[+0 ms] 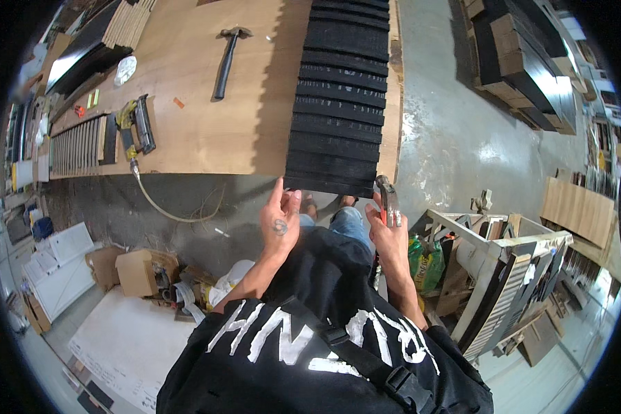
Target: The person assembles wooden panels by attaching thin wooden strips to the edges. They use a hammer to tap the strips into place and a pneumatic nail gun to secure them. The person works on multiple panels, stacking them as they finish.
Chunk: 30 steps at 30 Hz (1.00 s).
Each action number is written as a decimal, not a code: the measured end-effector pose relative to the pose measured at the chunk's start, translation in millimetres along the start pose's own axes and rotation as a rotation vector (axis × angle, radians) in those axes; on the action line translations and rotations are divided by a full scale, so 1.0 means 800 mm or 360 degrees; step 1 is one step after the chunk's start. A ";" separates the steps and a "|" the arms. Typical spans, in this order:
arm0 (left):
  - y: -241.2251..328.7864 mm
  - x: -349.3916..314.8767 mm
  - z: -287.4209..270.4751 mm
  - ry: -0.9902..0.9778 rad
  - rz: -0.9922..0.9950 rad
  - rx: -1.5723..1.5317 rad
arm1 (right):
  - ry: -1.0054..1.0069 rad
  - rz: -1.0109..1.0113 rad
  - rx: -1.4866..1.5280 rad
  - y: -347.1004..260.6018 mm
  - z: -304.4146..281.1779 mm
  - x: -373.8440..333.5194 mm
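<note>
Gripping nothing fully, the left hand [280, 217] has its fingers stretched up so the tips touch the near edge of the black slatted panel [339, 96], the grip loose and open against that edge. That panel lies lengthwise on the right part of the wooden worktop [200, 117], running from its near edge to the far end, with its near end reaching slightly past the worktop's edge. Far to the left on the worktop sit a grey slatted piece [76, 146] and, just right of it, a yellow and black nail gun [135, 124] whose hose [165, 210] hangs down over the near edge. Further right and farther away lies a hammer [228, 58], well apart from the panel. On the floor at near left stands a cardboard box [139, 270]. To the right of the left hand, the right hand [386, 231] is closed round a small metal tool [388, 200], held upright just below the panel's near right corner; whether it touches the panel cannot be told.
</note>
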<state>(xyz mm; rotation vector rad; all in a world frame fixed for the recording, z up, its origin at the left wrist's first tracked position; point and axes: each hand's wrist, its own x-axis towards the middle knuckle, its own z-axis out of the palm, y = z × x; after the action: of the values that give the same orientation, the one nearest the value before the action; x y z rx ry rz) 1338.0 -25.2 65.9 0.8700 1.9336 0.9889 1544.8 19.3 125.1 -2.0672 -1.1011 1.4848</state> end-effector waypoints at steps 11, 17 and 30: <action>0.010 0.040 0.014 0.0139 0.0245 0.0273 | -0.0300 0.0081 0.0922 0.003 -0.004 0.044; 0.006 0.039 0.014 0.0164 0.0047 0.0001 | -0.0306 0.0074 0.0671 -0.013 -0.014 0.039; 0.019 0.086 0.020 0.0199 0.0218 0.0192 | -0.0413 0.0107 0.0926 -0.034 -0.025 0.083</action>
<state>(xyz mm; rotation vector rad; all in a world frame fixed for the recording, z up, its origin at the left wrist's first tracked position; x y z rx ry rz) 1323.2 43.6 50.5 1.0425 2.0792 1.0362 1561.7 89.8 109.6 -1.5508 -0.5773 1.8711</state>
